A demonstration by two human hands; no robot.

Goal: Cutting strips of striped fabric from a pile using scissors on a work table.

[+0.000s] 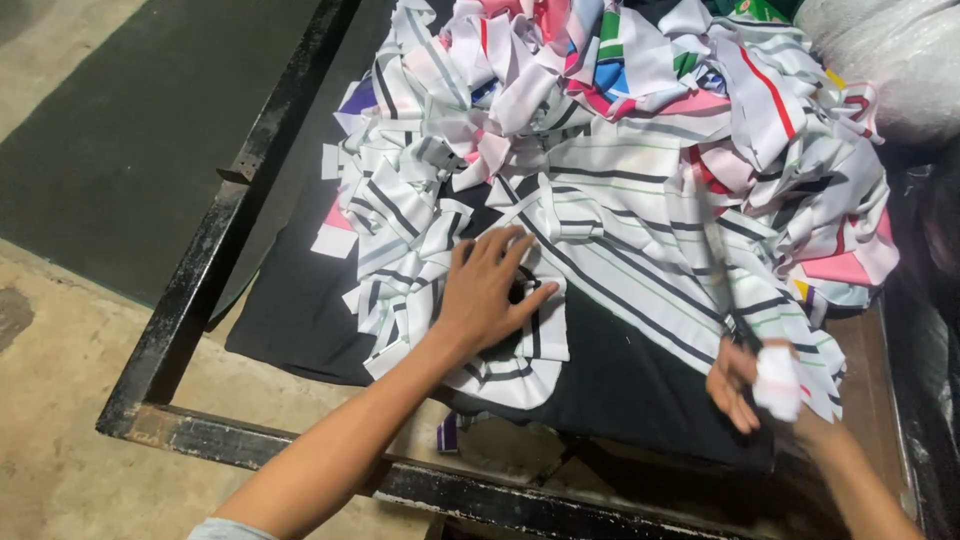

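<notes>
My left hand (488, 292) lies flat, fingers spread, on a curved white fabric piece with black stripes (520, 370) at the near edge of the pile. My right hand (755, 385) is closed around the white-wrapped handle of a long dark tool (722, 280). It looks like scissors, though it is blurred. Its blade points away from me over a large white striped fabric sheet (620, 230). A heap of cut fabric pieces (560, 90) in white, pink, red, blue and green fills the far part of the table.
A black cloth (620, 385) covers the table top under the pieces. The table has a black metal frame (200, 270) on the left and near sides. Concrete floor (60, 400) and a dark mat (120, 130) lie to the left. A white bag (890, 60) sits far right.
</notes>
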